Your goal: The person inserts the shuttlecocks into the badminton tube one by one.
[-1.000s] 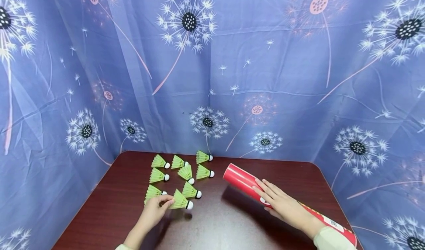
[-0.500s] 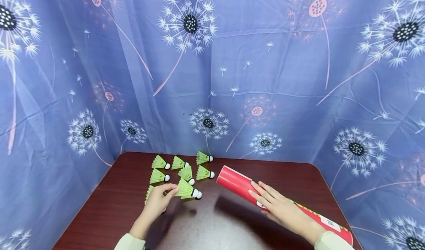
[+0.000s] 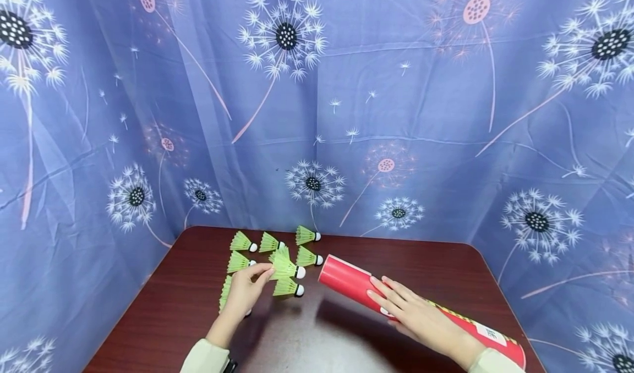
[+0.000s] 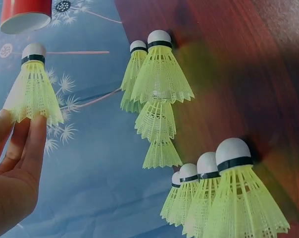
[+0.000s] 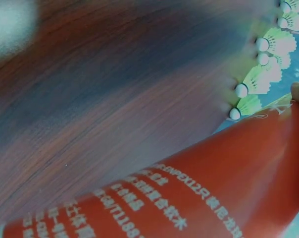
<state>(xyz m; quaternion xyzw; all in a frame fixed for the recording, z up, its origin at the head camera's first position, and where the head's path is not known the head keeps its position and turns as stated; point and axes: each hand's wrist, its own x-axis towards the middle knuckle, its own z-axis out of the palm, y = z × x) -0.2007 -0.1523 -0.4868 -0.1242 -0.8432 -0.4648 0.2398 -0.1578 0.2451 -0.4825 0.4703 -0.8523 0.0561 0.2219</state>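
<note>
My left hand (image 3: 244, 290) pinches the rim of a yellow-green shuttlecock (image 3: 284, 264) between thumb and fingers. Its white cork points right, towards a red shuttlecock tube (image 3: 346, 278). The left wrist view shows the held shuttlecock (image 4: 33, 89) cork up, a little below the tube's pale open end (image 4: 26, 22). My right hand (image 3: 423, 321) holds the tube, fingers laid across its top, with the open end facing left and raised off the table. White printing runs along the red tube wall (image 5: 214, 168) in the right wrist view; most of that hand is out of that frame.
Several shuttlecocks (image 3: 242, 242) lie in loose rows on the dark red-brown table (image 3: 143, 318), corks mostly to the right. One shuttlecock (image 3: 287, 286) lies just below the held one. A blue dandelion-print curtain (image 3: 317, 103) stands behind the table and at both sides.
My left hand has carried the shuttlecock up and to the right, from the near row over the others. The tube's open end has shifted slightly left and down with my right hand.
</note>
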